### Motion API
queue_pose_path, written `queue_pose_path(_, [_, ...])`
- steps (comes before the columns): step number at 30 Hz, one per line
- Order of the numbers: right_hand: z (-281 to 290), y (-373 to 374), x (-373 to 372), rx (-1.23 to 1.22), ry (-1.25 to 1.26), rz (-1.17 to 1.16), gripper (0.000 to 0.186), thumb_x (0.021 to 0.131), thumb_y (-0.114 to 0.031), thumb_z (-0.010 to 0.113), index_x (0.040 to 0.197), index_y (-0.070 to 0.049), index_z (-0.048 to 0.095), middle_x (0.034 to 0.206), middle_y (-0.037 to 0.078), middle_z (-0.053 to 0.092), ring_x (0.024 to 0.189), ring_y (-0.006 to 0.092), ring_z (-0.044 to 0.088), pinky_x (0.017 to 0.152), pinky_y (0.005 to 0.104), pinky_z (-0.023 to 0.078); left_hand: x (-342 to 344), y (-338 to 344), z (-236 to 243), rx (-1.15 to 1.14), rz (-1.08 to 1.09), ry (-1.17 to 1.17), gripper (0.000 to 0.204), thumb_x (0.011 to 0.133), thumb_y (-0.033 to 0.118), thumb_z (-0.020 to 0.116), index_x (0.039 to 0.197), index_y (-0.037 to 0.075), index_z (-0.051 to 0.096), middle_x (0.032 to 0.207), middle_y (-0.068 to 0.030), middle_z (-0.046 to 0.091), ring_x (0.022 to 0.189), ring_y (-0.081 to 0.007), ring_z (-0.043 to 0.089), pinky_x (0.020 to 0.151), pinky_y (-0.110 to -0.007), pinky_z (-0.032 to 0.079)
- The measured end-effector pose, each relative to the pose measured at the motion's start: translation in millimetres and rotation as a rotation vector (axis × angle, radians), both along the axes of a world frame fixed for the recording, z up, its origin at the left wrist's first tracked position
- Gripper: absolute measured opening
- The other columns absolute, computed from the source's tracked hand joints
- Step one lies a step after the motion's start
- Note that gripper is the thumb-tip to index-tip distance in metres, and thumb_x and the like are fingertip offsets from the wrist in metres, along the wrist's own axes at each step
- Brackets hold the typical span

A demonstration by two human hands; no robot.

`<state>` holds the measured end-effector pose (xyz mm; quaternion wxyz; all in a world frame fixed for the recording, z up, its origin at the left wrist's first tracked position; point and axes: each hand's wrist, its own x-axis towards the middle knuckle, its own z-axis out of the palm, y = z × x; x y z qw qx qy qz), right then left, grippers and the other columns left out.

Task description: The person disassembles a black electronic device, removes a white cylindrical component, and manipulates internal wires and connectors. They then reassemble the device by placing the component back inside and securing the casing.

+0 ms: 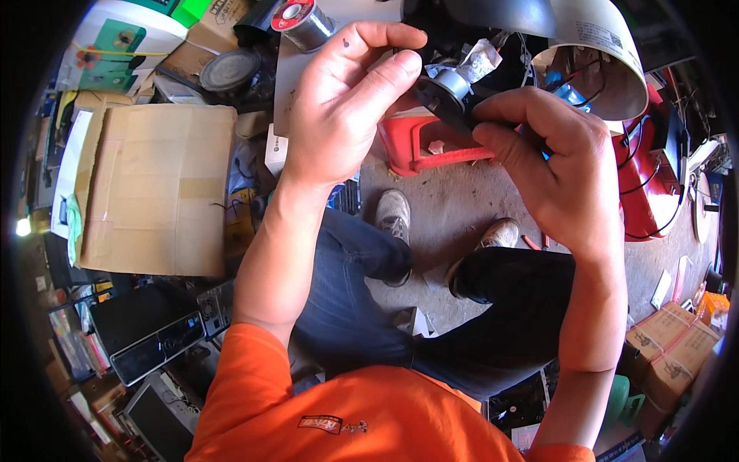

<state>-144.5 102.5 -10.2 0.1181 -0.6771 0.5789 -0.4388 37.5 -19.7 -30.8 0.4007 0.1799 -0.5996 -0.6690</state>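
My right hand pinches the edge of a dark round part between thumb and fingers. A silver cylindrical body sits on that part, like a small speaker or motor; I cannot tell which. My left hand is raised on the other side, its fingers curled and thumb close to the index finger. What it grips, if anything, is hidden in dark shadow. Crumpled whitish material shows just behind the silver body. Beyond my hands, a white rounded housing lies open, with wires and blue parts inside.
A red plastic stool stands below my hands. At the left are a large cardboard box and a black computer case. A solder wire spool sits at the back. Tied cardboard boxes stand at the right.
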Motion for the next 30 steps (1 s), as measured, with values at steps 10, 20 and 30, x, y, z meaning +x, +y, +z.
queue_pose_path(10, [5.3,6.6,-2.2,0.152,-0.18,0.025,0.017,0.084,0.0,0.067,0.1,0.0,0.071,0.082,0.006,0.07,0.073,0.0105,0.063,0.068,0.0235,0.048,-0.3,1.2,-0.4,-0.013,0.018,0.008,0.019,0.096,0.005,0.059,0.115,0.001,0.061,0.097,-0.0001,0.062,0.084,-0.0026,0.055,0.074,-0.017,0.047])
queue_pose_path(20, [18.2,11.8,7.6,0.219,-0.197,-0.062,0.015,0.083,0.0,0.069,0.098,0.0,0.071,0.076,0.004,0.068,0.064,0.0065,0.057,0.059,0.0218,0.044,0.6,1.9,1.5,-0.004,0.016,-0.005,0.02,0.096,0.005,0.059,0.116,0.0,0.061,0.101,-0.0024,0.064,0.089,-0.0052,0.059,0.081,-0.02,0.051])
queue_pose_path(30, [7.2,13.8,10.6,-0.125,0.217,-0.042,0.017,0.079,0.004,0.07,0.096,0.001,0.069,0.095,0.014,0.07,0.077,0.0248,0.069,0.065,0.0302,0.054,2.0,2.7,1.4,0.039,0.046,-0.007,0.021,0.096,0.005,0.06,0.116,-0.001,0.061,0.101,-0.0029,0.064,0.089,-0.0059,0.059,0.082,-0.021,0.05])
